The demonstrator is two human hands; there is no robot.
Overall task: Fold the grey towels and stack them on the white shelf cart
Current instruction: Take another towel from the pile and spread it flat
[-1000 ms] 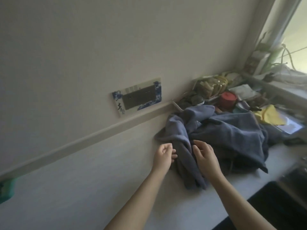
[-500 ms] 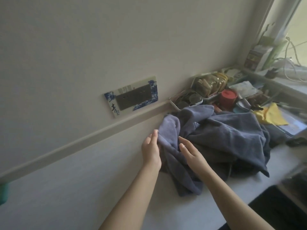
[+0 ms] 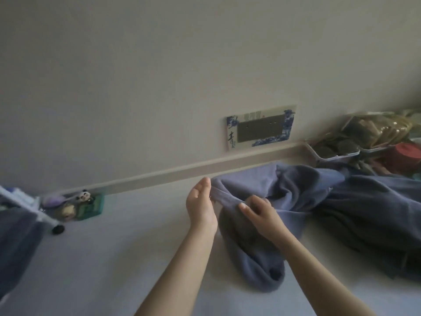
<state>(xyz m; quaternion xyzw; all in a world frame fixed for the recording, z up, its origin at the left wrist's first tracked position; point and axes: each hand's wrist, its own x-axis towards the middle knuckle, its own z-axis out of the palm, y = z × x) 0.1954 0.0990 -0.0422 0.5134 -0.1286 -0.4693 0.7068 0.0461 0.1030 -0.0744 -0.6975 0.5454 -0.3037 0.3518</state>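
A crumpled heap of grey-blue towels (image 3: 319,197) lies on the pale surface against the wall, right of centre. My left hand (image 3: 200,206) pinches the near left edge of the top towel, palm turned right. My right hand (image 3: 259,213) grips the same edge a hand's width to the right. One end of that towel (image 3: 262,267) hangs toward me in a rounded fold. At the far left a white shelf cart (image 3: 27,204) with a black wheel shows at the frame edge, with grey towel cloth (image 3: 16,242) on it.
A green box with small toys (image 3: 77,204) sits by the wall near the cart. A blue-and-white framed socket plate (image 3: 262,127) is on the wall. White trays with packets (image 3: 355,142) and a red tub (image 3: 407,153) crowd the right corner.
The view has swung left, bringing the cart and toy box into sight. Both hands went from resting on the heap to gripping the edge of the top towel.
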